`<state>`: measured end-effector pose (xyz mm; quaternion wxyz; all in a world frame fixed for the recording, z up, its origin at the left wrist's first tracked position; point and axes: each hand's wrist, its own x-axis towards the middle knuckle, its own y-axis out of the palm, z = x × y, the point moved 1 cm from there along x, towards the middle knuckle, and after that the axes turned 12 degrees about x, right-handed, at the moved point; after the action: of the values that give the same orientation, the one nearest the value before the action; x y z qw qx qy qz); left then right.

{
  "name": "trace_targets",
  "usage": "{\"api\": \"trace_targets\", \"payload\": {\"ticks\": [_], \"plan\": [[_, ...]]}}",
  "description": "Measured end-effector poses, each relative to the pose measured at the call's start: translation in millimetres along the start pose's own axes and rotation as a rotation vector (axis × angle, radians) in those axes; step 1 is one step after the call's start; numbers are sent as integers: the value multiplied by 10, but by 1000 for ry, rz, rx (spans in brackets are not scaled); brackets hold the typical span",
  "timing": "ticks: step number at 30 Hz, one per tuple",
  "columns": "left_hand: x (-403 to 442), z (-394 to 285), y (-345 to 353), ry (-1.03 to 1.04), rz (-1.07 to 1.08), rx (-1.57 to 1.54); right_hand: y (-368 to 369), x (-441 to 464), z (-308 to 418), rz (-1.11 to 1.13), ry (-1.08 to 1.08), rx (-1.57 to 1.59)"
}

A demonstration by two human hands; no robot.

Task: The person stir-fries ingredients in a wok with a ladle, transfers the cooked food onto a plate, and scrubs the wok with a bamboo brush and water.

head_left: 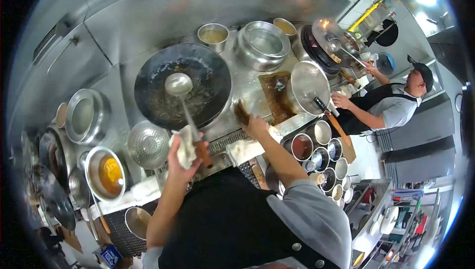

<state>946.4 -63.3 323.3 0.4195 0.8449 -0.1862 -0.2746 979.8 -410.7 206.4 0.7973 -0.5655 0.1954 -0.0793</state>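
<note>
A large dark wok (213,96) sits on the steel range with shallow, bubbling liquid inside. My left hand (182,162) is closed around a white cloth (187,145) beside the wooden handle of a ladle (178,84), whose bowl is over the wok. To the right of the wok, my right hand (256,127) grips a brown brush (241,112), its bristles by the wok's right edge. A perforated strainer (148,145) lies to the left of my left hand.
A metal bowl (90,174) with orange-yellow contents stands at left. Steel pots (245,51) line the back. A wooden-handled pan (310,82) and seasoning containers (302,147) are at right. A co-worker (396,106) handles another wok farther right.
</note>
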Motion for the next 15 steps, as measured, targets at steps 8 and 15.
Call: {"api": "trace_targets", "payload": {"ticks": [8, 15], "plan": [[-118, -584, -221, 37, -284, 78, -105, -388, 36, 63, -205, 243], [-173, -500, -352, -14, -447, 351, -818, -311, -468, 421, 119, 1001]]}}
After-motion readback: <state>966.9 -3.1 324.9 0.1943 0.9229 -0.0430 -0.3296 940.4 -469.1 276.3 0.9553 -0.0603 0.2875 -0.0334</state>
